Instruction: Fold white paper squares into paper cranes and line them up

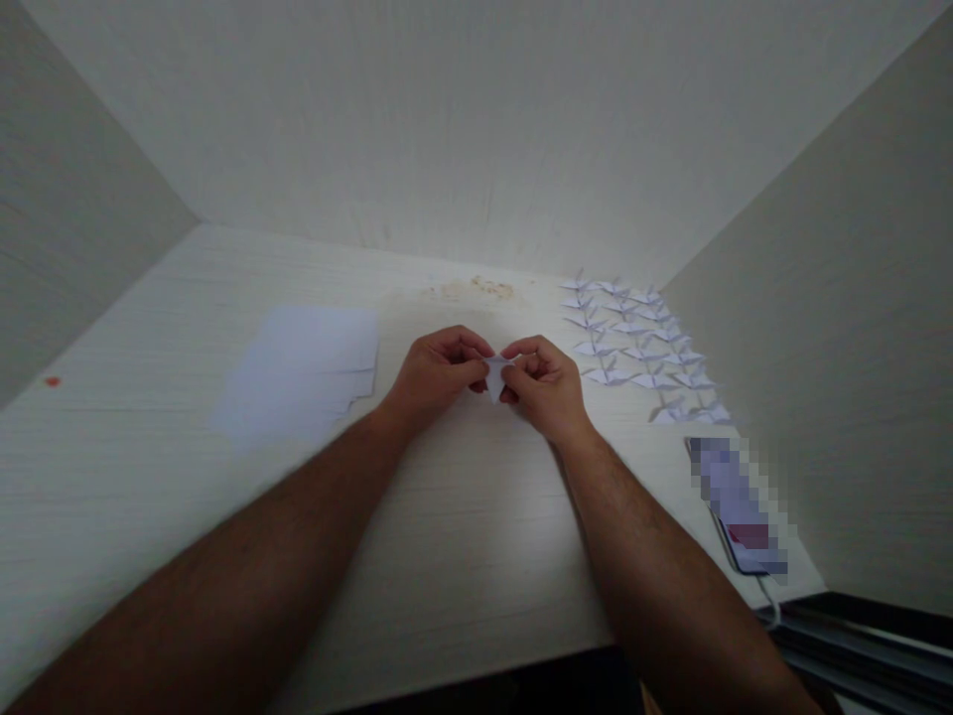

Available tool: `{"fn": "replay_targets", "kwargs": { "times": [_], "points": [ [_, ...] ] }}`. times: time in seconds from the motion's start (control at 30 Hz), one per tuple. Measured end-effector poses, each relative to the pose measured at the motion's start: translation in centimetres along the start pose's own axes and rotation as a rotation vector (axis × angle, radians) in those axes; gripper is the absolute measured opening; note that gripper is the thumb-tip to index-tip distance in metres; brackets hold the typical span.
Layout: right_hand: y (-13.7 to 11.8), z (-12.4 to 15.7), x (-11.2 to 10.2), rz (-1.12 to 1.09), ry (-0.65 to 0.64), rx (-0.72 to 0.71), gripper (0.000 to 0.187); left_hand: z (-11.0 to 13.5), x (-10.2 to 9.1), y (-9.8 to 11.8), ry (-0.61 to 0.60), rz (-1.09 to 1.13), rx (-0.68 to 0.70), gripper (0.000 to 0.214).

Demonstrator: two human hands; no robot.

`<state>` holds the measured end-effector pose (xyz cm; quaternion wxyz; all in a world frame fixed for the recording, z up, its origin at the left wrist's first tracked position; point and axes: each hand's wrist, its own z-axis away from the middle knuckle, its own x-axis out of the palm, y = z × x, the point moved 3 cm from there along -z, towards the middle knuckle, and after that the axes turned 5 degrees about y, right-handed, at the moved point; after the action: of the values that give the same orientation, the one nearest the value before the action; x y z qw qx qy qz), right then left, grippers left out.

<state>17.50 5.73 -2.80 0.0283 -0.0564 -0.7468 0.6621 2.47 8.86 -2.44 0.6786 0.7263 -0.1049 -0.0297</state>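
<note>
My left hand (436, 375) and my right hand (547, 385) meet over the middle of the pale wooden desk (462, 516). Both pinch a small folded piece of white paper (495, 378) between thumbs and fingertips, left hand on its left side, right hand on its right. The paper is held just above the desk and is mostly hidden by my fingers. A loose stack of white paper sheets (302, 382) lies flat to the left of my left hand.
Several folded white paper cranes (640, 348) stand in rows at the back right of the desk. A phone (737, 506) with a cable lies at the right front. Walls close the desk on three sides. A brownish stain (487, 288) marks the back.
</note>
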Motion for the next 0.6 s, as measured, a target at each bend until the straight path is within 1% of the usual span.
{"fn": "replay_targets", "kwargs": {
  "times": [0.2, 0.4, 0.53, 0.6],
  "points": [
    [-0.11, -0.05, 0.00, -0.045, 0.009, -0.004, 0.007, 0.00, -0.05, -0.07, 0.014, 0.078, -0.020, 0.010],
    [0.00, -0.25, -0.05, -0.023, 0.010, 0.010, 0.004, 0.06, -0.13, 0.04, 0.030, 0.071, -0.051, 0.012],
    [0.02, -0.35, -0.17, -0.037, 0.032, -0.039, 0.004, 0.03, -0.14, -0.04, 0.002, 0.103, -0.058, 0.014],
    [-0.10, -0.31, -0.28, -0.017, 0.062, -0.069, 0.005, 0.03, -0.10, -0.04, -0.029, 0.061, -0.073, 0.016]
  ]
}}
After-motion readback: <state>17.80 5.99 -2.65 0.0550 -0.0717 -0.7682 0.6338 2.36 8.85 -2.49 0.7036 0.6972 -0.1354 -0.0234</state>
